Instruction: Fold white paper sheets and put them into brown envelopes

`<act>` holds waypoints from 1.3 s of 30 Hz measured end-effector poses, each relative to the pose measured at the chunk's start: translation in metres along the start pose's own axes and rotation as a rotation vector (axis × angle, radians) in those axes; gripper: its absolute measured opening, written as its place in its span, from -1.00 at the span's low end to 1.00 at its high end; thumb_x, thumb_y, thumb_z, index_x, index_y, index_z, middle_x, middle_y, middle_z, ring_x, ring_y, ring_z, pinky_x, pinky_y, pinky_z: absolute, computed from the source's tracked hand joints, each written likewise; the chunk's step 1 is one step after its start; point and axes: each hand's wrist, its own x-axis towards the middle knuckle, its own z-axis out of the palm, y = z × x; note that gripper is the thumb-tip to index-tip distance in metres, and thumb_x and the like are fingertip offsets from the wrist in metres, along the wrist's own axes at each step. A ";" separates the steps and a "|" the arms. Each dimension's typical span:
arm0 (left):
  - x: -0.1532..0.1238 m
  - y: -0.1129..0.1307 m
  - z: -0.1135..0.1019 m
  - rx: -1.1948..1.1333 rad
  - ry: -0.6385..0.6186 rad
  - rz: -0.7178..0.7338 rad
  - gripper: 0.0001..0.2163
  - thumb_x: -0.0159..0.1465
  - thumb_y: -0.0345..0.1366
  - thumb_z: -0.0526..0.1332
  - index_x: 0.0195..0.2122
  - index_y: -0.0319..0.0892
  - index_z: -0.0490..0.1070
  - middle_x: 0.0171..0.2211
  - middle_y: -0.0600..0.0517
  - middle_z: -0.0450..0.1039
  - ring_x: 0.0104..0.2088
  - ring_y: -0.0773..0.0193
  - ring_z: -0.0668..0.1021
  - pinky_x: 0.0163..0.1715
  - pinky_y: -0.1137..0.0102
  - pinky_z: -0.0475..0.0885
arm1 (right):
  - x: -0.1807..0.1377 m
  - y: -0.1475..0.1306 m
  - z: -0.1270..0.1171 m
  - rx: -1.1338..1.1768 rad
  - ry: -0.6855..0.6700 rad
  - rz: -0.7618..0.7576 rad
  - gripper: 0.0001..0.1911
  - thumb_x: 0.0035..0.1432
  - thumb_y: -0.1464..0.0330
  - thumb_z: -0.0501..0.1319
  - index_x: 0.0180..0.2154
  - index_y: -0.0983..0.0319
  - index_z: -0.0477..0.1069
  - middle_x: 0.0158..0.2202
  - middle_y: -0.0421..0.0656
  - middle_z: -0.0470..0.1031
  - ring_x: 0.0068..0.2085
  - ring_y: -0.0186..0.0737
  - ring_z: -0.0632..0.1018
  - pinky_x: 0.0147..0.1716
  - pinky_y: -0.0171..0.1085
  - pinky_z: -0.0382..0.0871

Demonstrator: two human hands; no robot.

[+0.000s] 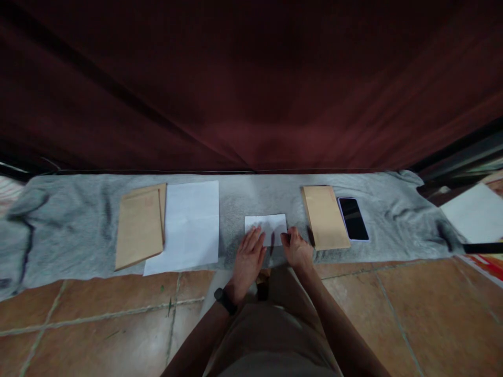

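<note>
A small white rectangle of paper, apparently a folded sheet, lies on the grey cloth in front of me. My left hand rests flat on its lower left part, fingers stretched out and a dark watch on the wrist. At the lower right corner of the paper is my right hand, its fingers curled in and closed on the edge. The exact grip of the right fingertips is partly hidden. Right of that hand lies a stack of brown envelopes.
Large white sheets lie left of my hands, partly under more brown envelopes. A phone sits beside the right stack. The grey cloth covers a narrow surface, with a dark red curtain behind and tiled floor below.
</note>
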 end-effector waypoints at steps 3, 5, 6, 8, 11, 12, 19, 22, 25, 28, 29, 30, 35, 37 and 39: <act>-0.011 0.006 0.006 -0.005 -0.069 0.106 -0.61 0.47 -0.30 0.03 0.28 -0.20 0.32 0.35 -0.08 0.30 0.38 0.14 0.30 0.35 0.14 0.28 | -0.003 0.002 0.005 0.062 0.145 -0.100 -0.73 0.44 0.29 0.07 0.03 0.27 0.40 -0.13 0.04 0.61 -0.14 -0.02 0.62 -0.21 -0.19 0.43; -0.015 0.009 0.007 0.011 -0.089 0.114 -0.59 0.48 -0.29 0.02 0.31 -0.22 0.29 0.36 -0.09 0.28 0.38 0.14 0.29 0.37 0.13 0.24 | -0.005 0.001 0.008 0.118 0.193 -0.223 -0.69 0.45 0.31 0.03 0.08 0.29 0.41 -0.11 0.08 0.60 -0.06 0.03 0.59 -0.09 -0.09 0.46; -0.015 0.010 0.008 0.019 -0.097 0.115 -0.58 0.47 -0.29 0.01 0.32 -0.23 0.27 0.37 -0.10 0.27 0.39 0.15 0.28 0.38 0.13 0.23 | -0.006 0.000 0.009 0.156 0.197 -0.295 -0.65 0.45 0.31 0.02 0.12 0.29 0.40 -0.07 0.10 0.59 -0.01 0.05 0.57 -0.03 -0.04 0.46; -0.016 0.010 0.008 0.036 -0.114 0.120 -0.56 0.47 -0.31 0.00 0.34 -0.26 0.24 0.37 -0.12 0.25 0.40 0.15 0.26 0.39 0.13 0.21 | -0.010 -0.004 0.013 0.235 0.175 -0.444 -0.59 0.46 0.32 -0.01 0.23 0.29 0.34 0.09 0.11 0.53 0.12 0.04 0.52 0.09 0.02 0.43; -0.017 0.008 0.008 0.063 -0.141 0.146 -0.56 0.45 -0.35 -0.01 0.33 -0.31 0.25 0.38 -0.18 0.23 0.41 0.12 0.24 0.40 0.13 0.18 | -0.017 -0.011 0.018 0.268 0.096 -0.623 -0.51 0.47 0.33 -0.05 0.34 0.28 0.22 0.31 0.04 0.36 0.33 -0.03 0.35 0.29 0.03 0.29; -0.018 0.008 0.008 0.070 -0.148 0.156 -0.55 0.44 -0.35 0.00 0.33 -0.33 0.26 0.38 -0.20 0.22 0.41 0.10 0.23 0.40 0.12 0.17 | -0.019 -0.012 0.020 0.251 0.070 -0.659 -0.50 0.48 0.32 -0.05 0.36 0.28 0.20 0.35 0.02 0.32 0.36 -0.05 0.31 0.33 0.04 0.23; -0.036 -0.002 0.001 0.090 -0.167 0.117 -0.45 0.45 -0.19 0.07 0.41 -0.33 0.12 0.41 -0.19 0.15 0.44 0.10 0.16 0.41 0.13 0.15 | -0.029 -0.001 0.023 0.130 0.015 -0.686 -0.42 0.48 0.27 0.00 0.42 0.29 0.07 0.41 0.01 0.20 0.42 -0.07 0.23 0.41 0.03 0.09; -0.043 -0.008 -0.004 0.099 -0.162 0.093 -0.43 0.44 -0.16 0.09 0.42 -0.31 0.11 0.41 -0.18 0.15 0.43 0.07 0.17 0.41 0.11 0.16 | -0.030 0.009 0.020 0.136 0.016 -0.670 -0.40 0.47 0.27 0.03 0.44 0.26 0.04 0.42 0.01 0.18 0.42 -0.06 0.22 0.41 0.05 0.07; -0.046 -0.013 -0.010 0.098 -0.161 0.067 -0.45 0.45 -0.18 0.07 0.41 -0.30 0.11 0.41 -0.18 0.17 0.43 0.07 0.20 0.38 0.11 0.21 | -0.027 0.022 0.017 0.220 -0.005 -0.660 -0.44 0.47 0.28 0.01 0.41 0.23 0.10 0.40 0.00 0.23 0.40 -0.06 0.26 0.39 0.07 0.13; -0.041 -0.015 -0.014 0.087 -0.176 0.042 -0.51 0.47 -0.24 0.00 0.39 -0.27 0.18 0.39 -0.14 0.20 0.41 0.09 0.25 0.35 0.13 0.27 | -0.024 0.039 0.012 0.377 0.043 -0.533 -0.55 0.46 0.31 -0.01 0.29 0.22 0.32 0.24 0.02 0.44 0.26 -0.05 0.44 0.26 0.03 0.32; -0.038 -0.015 -0.014 0.083 -0.181 0.034 -0.53 0.48 -0.27 -0.02 0.38 -0.25 0.20 0.39 -0.12 0.22 0.40 0.10 0.26 0.34 0.13 0.29 | -0.023 0.045 0.011 0.424 0.070 -0.475 -0.59 0.46 0.33 -0.01 0.21 0.21 0.40 0.15 0.02 0.52 0.18 -0.05 0.50 0.20 0.01 0.39; -0.035 -0.015 -0.015 0.077 -0.183 0.025 -0.54 0.48 -0.29 -0.03 0.37 -0.24 0.22 0.38 -0.11 0.23 0.39 0.10 0.28 0.33 0.14 0.30 | -0.023 0.051 0.010 0.459 0.093 -0.426 -0.64 0.45 0.33 0.01 0.12 0.19 0.47 0.05 0.01 0.57 0.10 -0.05 0.55 0.13 -0.02 0.43; -0.022 -0.014 -0.013 0.044 -0.182 0.006 -0.56 0.47 -0.31 -0.02 0.33 -0.23 0.28 0.36 -0.11 0.27 0.36 0.09 0.33 0.31 0.15 0.32 | -0.028 0.063 0.005 0.440 0.047 -0.447 -0.80 0.39 0.38 0.13 -0.16 0.15 0.55 -0.18 -0.08 0.59 -0.12 -0.09 0.57 -0.05 -0.11 0.44; -0.019 -0.014 -0.013 0.039 -0.182 0.001 -0.57 0.47 -0.30 -0.02 0.32 -0.24 0.31 0.35 -0.11 0.29 0.35 0.09 0.35 0.32 0.16 0.32 | -0.032 0.060 0.003 0.358 0.015 -0.490 -0.84 0.38 0.40 0.17 -0.19 0.15 0.55 -0.18 -0.09 0.58 -0.13 -0.10 0.56 -0.06 -0.13 0.41; -0.017 -0.014 -0.013 0.036 -0.184 -0.009 -0.58 0.47 -0.29 -0.01 0.31 -0.23 0.32 0.35 -0.11 0.30 0.34 0.10 0.37 0.32 0.16 0.32 | -0.033 0.055 0.002 0.262 -0.004 -0.515 -0.87 0.37 0.40 0.20 -0.19 0.16 0.54 -0.18 -0.10 0.56 -0.13 -0.10 0.53 -0.08 -0.13 0.37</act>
